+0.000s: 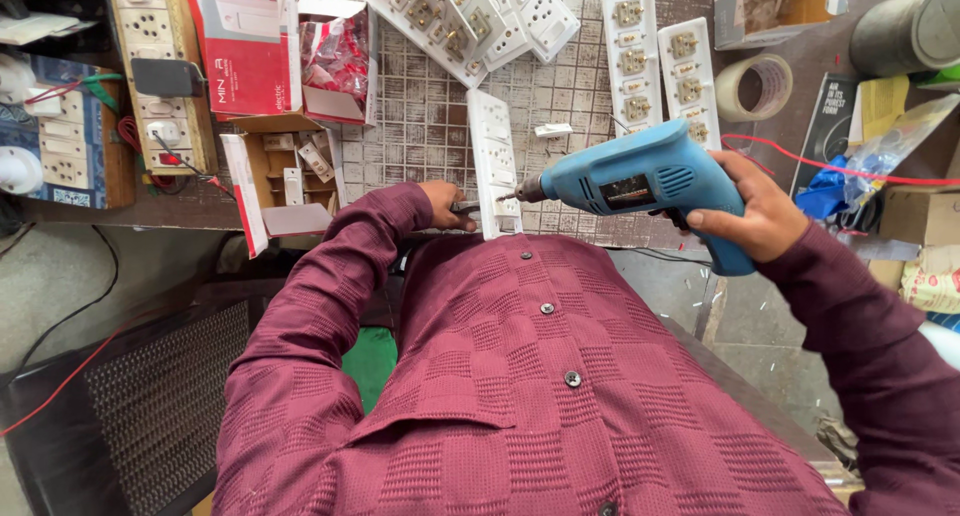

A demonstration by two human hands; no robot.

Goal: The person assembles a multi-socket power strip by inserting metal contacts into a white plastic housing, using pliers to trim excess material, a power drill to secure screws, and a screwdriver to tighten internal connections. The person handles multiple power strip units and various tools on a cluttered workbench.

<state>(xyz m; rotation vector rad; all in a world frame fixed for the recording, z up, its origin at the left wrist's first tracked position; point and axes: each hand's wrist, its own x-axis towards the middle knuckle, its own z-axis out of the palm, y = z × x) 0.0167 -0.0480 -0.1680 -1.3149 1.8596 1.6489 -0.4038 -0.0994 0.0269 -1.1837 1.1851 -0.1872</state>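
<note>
My right hand (752, 213) grips the handle of a blue electric drill (640, 179), held level with its bit pointing left. The bit tip meets the near end of a long white switch panel (494, 154) that lies lengthwise on the workbench. My left hand (442, 202) rests at the panel's near end, on its left side, and steadies it with closed fingers. My maroon shirt fills the lower half of the view and hides the bench edge.
Several white switch boards (470, 14) and two socket strips (655, 61) lie at the back. An open cardboard box (290, 171) and a red box (245, 51) stand left. A tape roll (755, 86), red wire (800, 156) and bags sit right.
</note>
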